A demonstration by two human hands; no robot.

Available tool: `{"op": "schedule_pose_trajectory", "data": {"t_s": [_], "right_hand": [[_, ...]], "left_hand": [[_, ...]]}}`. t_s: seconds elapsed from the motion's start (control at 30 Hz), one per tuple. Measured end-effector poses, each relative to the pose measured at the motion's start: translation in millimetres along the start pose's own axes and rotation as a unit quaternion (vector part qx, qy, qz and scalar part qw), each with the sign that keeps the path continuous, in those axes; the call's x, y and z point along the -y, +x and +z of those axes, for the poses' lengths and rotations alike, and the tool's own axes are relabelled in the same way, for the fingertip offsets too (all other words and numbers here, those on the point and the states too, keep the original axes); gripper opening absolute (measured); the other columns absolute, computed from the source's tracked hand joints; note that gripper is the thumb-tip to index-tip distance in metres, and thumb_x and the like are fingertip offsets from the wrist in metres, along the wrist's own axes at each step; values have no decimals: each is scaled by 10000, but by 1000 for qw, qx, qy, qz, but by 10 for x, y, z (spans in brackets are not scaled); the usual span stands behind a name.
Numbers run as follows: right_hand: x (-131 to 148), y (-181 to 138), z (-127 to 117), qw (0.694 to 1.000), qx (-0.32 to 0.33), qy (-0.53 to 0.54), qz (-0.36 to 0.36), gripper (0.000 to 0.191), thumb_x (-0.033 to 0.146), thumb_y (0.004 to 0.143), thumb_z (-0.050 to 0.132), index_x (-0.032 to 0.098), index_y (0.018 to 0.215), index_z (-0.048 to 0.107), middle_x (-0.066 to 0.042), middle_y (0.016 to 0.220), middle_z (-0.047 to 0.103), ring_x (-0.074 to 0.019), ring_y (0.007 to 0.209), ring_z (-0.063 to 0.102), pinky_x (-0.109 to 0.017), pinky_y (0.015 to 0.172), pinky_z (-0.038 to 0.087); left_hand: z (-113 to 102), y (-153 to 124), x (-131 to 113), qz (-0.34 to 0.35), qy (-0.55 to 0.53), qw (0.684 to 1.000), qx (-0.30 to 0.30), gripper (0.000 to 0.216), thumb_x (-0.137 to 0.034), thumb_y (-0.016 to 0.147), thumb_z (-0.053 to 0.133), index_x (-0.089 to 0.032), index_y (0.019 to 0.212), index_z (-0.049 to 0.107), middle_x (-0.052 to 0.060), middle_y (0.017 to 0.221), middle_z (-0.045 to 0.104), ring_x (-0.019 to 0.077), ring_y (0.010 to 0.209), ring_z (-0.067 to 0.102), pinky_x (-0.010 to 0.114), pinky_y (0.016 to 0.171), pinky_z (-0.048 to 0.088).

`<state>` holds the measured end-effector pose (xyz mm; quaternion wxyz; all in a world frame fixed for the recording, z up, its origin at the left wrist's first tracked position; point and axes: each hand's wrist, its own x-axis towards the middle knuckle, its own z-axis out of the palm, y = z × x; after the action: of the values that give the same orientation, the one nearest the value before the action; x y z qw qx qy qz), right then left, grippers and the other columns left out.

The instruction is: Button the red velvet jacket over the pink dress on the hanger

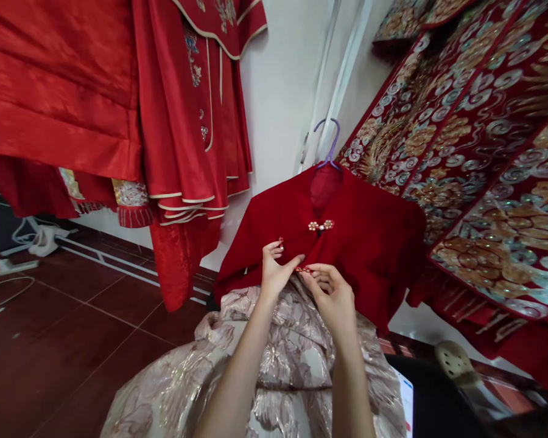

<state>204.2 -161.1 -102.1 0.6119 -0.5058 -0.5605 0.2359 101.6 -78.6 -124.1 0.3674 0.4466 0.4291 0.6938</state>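
A dark red velvet jacket (374,237) hangs on a purple hanger (332,143), its lower part resting over shiny pale floral fabric (278,328) on my lap. A gold flower-shaped clasp (320,225) joins the jacket's front below the collar. Lower down, my left hand (276,271) has its fingers bent against the front, thumb reaching inward; a small red and whitish bit shows at its fingertips. My right hand (332,297) pinches a small red-and-gold clasp piece (303,270) between thumb and forefinger, close beside the left thumb. The fingertips partly cover this piece.
Red garments (187,121) hang at the left, and a heavily embroidered red one (479,158) fills the right. White rack poles (342,73) stand behind the jacket. A phone (406,398), a beige clog (454,360), white shoes (44,241) and cables (9,280) lie around the tiled floor area.
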Motion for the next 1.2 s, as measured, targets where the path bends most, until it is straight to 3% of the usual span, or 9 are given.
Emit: {"op": "schedule_pose_trajectory", "data": {"t_s": [0.13,0.33,0.77,1.0,1.2], "right_hand": [[-76,50,90,1000,0,8,0,260,379,755,658,181,923,637,-62,902,626,-144,748,594,-266,662,546],[-303,402,349,998,-8,-39,-47,251,375,777,608,173,919,652,-65,881,611,-138,715,584,-258,618,557],[-268,544,478,990,-14,-103,-99,220,352,805,573,166,916,609,-64,855,600,-138,685,568,-288,676,529],[-225,504,528,990,-43,-86,-102,214,346,827,537,163,920,599,-55,825,628,-147,733,594,-265,671,516],[-224,485,507,991,-28,-92,-92,242,371,819,539,164,919,614,-65,832,647,-156,732,604,-271,662,515]], "left_hand": [[-26,50,1,2,-103,994,34,340,-191,628,739,-149,931,591,60,876,642,149,851,619,327,866,476],[-96,97,12,-19,-137,990,15,166,-191,699,643,-139,854,666,78,911,705,160,859,653,328,880,490],[-160,99,-28,0,-123,992,35,218,-208,676,700,-128,879,698,88,924,724,165,845,672,325,863,515],[-185,88,-27,41,-48,997,47,193,-191,693,693,-117,871,700,98,879,724,163,803,679,327,834,537],[-186,66,-28,70,-3,997,38,167,-159,706,674,-135,869,701,89,878,727,168,805,685,329,836,540]]}}
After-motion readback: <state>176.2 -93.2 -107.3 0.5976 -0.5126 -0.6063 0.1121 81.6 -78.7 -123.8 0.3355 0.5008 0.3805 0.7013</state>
